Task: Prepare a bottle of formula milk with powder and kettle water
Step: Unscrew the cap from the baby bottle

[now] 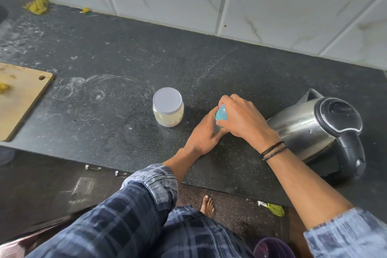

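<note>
The small clear feeding bottle with a turquoise cap (220,113) stands on the dark speckled stone worktop (125,65), between the powder jar and the kettle. The left hand (206,132) grips the bottle body from the near side, fingers closed around it. The right hand (240,117) covers the top from above, fingers clamped on the turquoise cap; most of the bottle is hidden by the two hands.

The clear plastic jar of pale powder with a white screw lid (168,108) stands upright just to the left of the hands, lid on. The stainless-steel electric kettle with a black lid and handle (322,128) sits on its base just to the right, close to the right wrist, lid closed. A light wooden cutting board (21,98) lies at the left edge, well apart from the bottle.
</note>
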{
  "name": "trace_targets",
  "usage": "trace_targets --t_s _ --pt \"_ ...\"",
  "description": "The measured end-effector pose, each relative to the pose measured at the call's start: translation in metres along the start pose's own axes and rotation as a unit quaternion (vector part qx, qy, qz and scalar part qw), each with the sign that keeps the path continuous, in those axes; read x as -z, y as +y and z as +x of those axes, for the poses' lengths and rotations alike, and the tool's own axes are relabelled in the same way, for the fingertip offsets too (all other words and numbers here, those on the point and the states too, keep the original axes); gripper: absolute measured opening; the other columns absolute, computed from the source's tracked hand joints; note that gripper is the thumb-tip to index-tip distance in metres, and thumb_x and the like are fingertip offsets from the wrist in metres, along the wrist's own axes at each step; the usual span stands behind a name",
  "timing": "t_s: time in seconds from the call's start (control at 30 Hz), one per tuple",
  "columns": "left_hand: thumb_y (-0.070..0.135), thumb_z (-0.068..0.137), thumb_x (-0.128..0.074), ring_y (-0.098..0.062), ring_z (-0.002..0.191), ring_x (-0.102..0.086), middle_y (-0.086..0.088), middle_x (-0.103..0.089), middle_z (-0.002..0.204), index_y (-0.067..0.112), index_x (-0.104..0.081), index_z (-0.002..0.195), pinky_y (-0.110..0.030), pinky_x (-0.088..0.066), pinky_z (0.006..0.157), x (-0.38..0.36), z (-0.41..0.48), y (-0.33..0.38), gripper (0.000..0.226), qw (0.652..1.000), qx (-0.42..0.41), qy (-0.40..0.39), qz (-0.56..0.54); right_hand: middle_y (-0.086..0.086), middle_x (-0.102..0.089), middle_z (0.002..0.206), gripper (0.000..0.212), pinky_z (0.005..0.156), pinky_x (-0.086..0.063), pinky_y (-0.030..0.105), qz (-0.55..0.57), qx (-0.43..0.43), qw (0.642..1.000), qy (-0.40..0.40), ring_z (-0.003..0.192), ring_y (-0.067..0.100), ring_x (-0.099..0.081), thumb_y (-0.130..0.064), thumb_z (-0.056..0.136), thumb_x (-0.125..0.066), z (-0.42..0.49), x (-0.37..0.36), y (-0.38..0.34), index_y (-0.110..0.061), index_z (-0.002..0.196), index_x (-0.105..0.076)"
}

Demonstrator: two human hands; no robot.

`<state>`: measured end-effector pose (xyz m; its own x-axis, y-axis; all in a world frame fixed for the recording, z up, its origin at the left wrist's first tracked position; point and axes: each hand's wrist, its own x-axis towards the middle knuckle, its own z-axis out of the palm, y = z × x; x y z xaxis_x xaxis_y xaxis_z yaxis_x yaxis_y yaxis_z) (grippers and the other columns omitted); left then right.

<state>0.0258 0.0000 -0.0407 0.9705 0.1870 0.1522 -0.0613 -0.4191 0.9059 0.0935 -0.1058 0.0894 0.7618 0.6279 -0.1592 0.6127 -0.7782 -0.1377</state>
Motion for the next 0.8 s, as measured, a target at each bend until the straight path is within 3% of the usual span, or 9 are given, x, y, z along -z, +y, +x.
trace_targets --t_s 0.07,0.17,0.3,0.43,0.5,0.57,0.67,0.7,0.8 --pt "0.061 0.097 -0.052 0.027 0.121 -0.036 0.054 -0.029 0.134 0.052 -0.023 0.141 0.003 -0.028 0.095 0.000 0.000 0.001 0.054 1.000 0.001 -0.002 0.002 0.009 -0.058 0.115 0.037 0.072 -0.047 0.036 0.003 0.006 1.000 -0.007 0.101 0.033 -0.064 -0.023 0.088 -0.077 0.002 0.000 0.000 -0.015 0.119 -0.057" --pt "0.070 0.097 -0.048 0.022 0.119 -0.042 0.055 -0.033 0.132 0.051 -0.026 0.140 0.001 -0.032 0.093 0.002 0.001 0.004 0.052 1.000 -0.005 -0.010 -0.008 0.004 -0.054 0.114 0.041 0.071 -0.043 0.033 0.026 0.010 0.999 -0.033 0.098 0.028 -0.062 -0.022 0.084 -0.080 0.004 0.005 0.003 -0.021 0.119 -0.057" --pt "0.078 0.092 -0.045 0.006 0.119 -0.047 0.032 -0.043 0.137 0.041 -0.032 0.144 -0.013 -0.039 0.095 0.000 0.001 0.002 0.065 1.000 -0.005 -0.009 -0.007 0.003 -0.049 0.117 0.057 0.072 -0.045 0.036 0.039 -0.022 0.998 -0.040 0.089 0.026 -0.054 -0.044 0.081 -0.083 0.003 0.008 0.005 -0.025 0.126 -0.053" --pt "0.075 0.093 -0.045 0.023 0.119 -0.039 0.041 -0.034 0.131 0.045 -0.029 0.142 -0.001 -0.031 0.095 0.001 0.000 0.002 0.060 1.000 0.000 -0.014 -0.004 0.009 -0.056 0.118 0.040 0.071 -0.041 0.035 0.024 -0.022 0.999 -0.016 0.101 0.035 -0.064 -0.026 0.090 -0.074 0.000 0.001 0.000 -0.016 0.124 -0.055" --pt "0.074 0.093 -0.047 0.023 0.120 -0.039 0.041 -0.034 0.132 0.045 -0.029 0.144 -0.002 -0.032 0.095 0.002 0.000 0.003 0.061 1.000 -0.003 -0.015 0.002 0.007 -0.055 0.118 0.041 0.072 -0.042 0.034 0.030 -0.014 0.999 -0.027 0.103 0.034 -0.064 -0.023 0.089 -0.076 0.000 0.003 0.000 -0.017 0.124 -0.055" --pt "0.075 0.093 -0.047 0.015 0.121 -0.044 0.034 -0.039 0.136 0.044 -0.029 0.145 -0.007 -0.036 0.096 0.002 0.000 0.001 0.063 1.000 -0.004 -0.022 0.004 0.004 -0.050 0.118 0.048 0.072 -0.042 0.035 0.035 -0.007 0.998 -0.047 0.102 0.032 -0.063 -0.029 0.086 -0.080 0.002 0.008 0.002 -0.022 0.125 -0.054" --pt "0.072 0.095 -0.047 -0.005 0.126 -0.048 0.016 -0.045 0.144 0.030 -0.033 0.149 -0.030 -0.047 0.101 -0.001 0.001 -0.002 0.070 0.999 -0.003 -0.034 0.010 0.005 -0.050 0.120 0.057 0.073 -0.043 0.035 0.029 -0.011 0.999 -0.028 0.096 0.030 -0.061 -0.048 0.085 -0.081 0.002 0.011 0.003 -0.023 0.129 -0.053" --pt "0.072 0.095 -0.048 -0.005 0.125 -0.048 0.019 -0.044 0.143 0.028 -0.034 0.149 -0.031 -0.047 0.101 -0.001 0.001 -0.002 0.070 0.999 -0.005 -0.034 0.012 0.006 -0.052 0.120 0.054 0.073 -0.044 0.036 0.024 -0.014 0.999 -0.017 0.097 0.031 -0.062 -0.048 0.086 -0.079 0.001 0.011 0.002 -0.021 0.127 -0.055" --pt "0.076 0.093 -0.046 0.016 0.120 -0.042 0.038 -0.035 0.135 0.036 -0.031 0.146 -0.007 -0.035 0.097 0.001 0.000 0.001 0.068 1.000 -0.011 -0.021 0.004 0.011 -0.056 0.118 0.037 0.075 -0.048 0.037 -0.001 -0.006 1.000 0.001 0.103 0.034 -0.064 -0.030 0.092 -0.073 0.000 0.006 -0.004 -0.014 0.122 -0.057"
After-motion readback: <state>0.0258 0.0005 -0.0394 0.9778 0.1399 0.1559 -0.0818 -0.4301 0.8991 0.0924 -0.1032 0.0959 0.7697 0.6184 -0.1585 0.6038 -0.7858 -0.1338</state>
